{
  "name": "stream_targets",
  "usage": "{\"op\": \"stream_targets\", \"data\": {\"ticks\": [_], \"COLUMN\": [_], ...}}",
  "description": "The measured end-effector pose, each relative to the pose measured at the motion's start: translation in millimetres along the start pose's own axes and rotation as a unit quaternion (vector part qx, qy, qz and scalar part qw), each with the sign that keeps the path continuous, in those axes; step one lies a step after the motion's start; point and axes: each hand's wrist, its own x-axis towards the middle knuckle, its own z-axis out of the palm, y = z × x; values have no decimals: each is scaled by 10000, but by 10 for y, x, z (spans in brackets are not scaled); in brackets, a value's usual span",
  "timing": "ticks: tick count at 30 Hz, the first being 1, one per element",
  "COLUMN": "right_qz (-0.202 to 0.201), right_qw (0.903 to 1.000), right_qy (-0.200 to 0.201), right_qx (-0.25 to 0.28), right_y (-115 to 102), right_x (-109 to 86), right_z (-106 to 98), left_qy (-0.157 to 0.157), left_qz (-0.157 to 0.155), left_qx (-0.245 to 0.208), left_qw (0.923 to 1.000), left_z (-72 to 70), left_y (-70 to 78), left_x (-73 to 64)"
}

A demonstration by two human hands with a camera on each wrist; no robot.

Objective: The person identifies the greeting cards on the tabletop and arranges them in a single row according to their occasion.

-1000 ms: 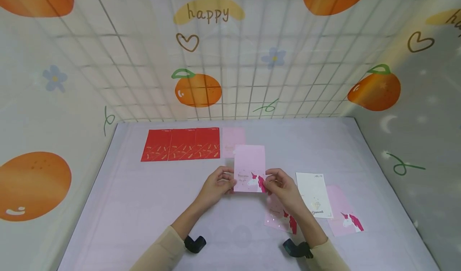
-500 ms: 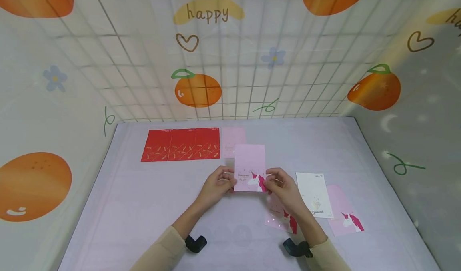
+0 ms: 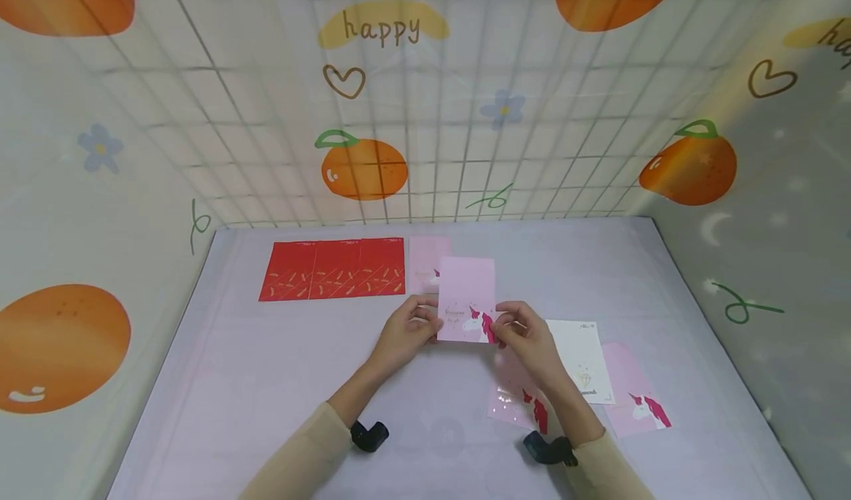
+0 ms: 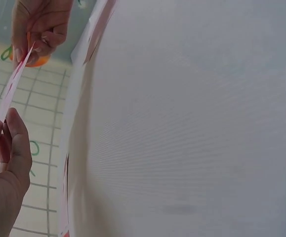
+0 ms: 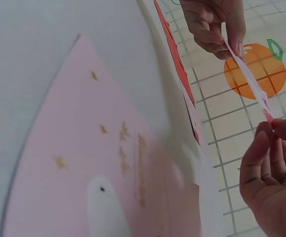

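In the head view a pink card with a white-and-magenta unicorn (image 3: 465, 286) is held up off the table between both hands. My left hand (image 3: 407, 331) pinches its lower left edge between thumb and fingers, and my right hand (image 3: 532, 345) pinches the lower right edge. The left wrist view catches the held card (image 4: 15, 81) nearly edge-on. Behind it lies another pink card (image 3: 425, 260), partly covered. Under my right forearm is a pink unicorn card (image 3: 512, 404), beside a white diamond card (image 3: 578, 352) and a further pink unicorn card (image 3: 628, 382).
Three red cards (image 3: 335, 269) with gold marks lie in a row at the back left. The table (image 3: 299, 367) has a pale cloth. Printed curtains (image 3: 565, 101) surround it, with a wire grid at the back. A dark wrist camera (image 3: 369, 436) sits on each wrist.
Both hands have lifted the held card a little, away from me and slightly right. More of the pink card behind shows at its lower right. The grip looks the same.
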Motion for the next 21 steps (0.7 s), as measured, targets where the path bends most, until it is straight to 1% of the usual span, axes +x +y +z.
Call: {"op": "stream_targets", "data": {"ticks": [6, 10, 13, 18, 21], "right_qz": [-21, -153, -253, -279, -291], "right_qw": [9996, 9994, 9989, 9981, 9975], "right_qy": [165, 170, 195, 248, 240], "right_qx": [-220, -271, -337, -498, -606], "right_y": [1, -38, -70, -107, -222], "right_x": [114, 219, 315, 485, 547], "right_z": [-33, -63, -99, -162, -168], "left_qy": [104, 138, 146, 153, 180], "left_qz": [118, 230, 250, 180, 133], "left_qx": [165, 248, 339, 562, 700], "left_qw": [9997, 9993, 9990, 9981, 9973], "left_z": [25, 21, 18, 28, 36], "left_y": [9, 28, 57, 123, 150], "left_x": [137, 251, 355, 539, 647]}}
